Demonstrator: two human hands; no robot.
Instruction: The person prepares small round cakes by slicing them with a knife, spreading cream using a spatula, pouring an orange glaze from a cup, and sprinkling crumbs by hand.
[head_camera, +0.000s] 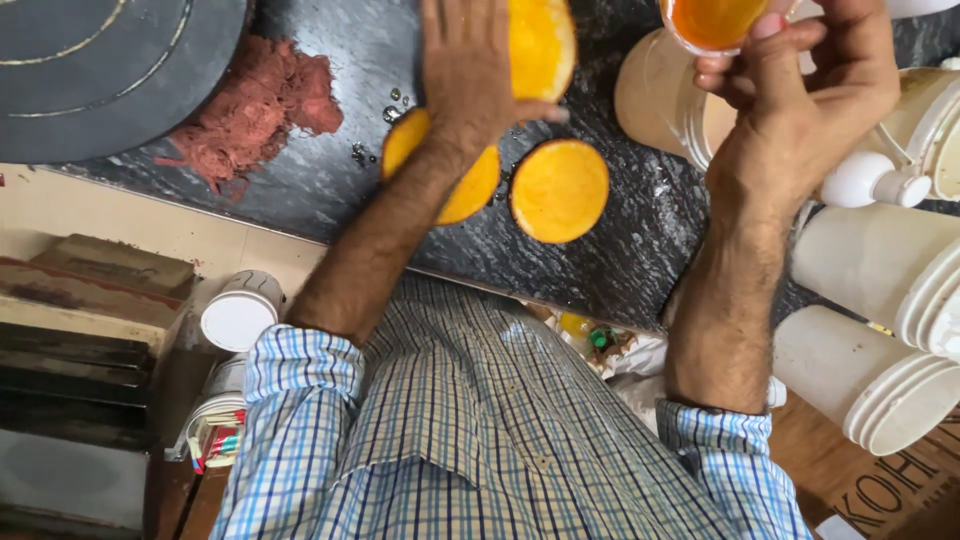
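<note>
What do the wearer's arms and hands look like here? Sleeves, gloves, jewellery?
Both hands are bare: the left hand and right hand show no gloves, rings or watch. The forearms are bare and hairy. The shirt is a blue, white and dark check, with the left sleeve and right sleeve rolled up to about the elbow. No wristbands or markings can be seen.

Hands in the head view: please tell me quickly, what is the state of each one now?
Left hand: closed on an orange half, cut face showing.
Right hand: closed on a glass of orange juice at the frame's top edge.
</note>
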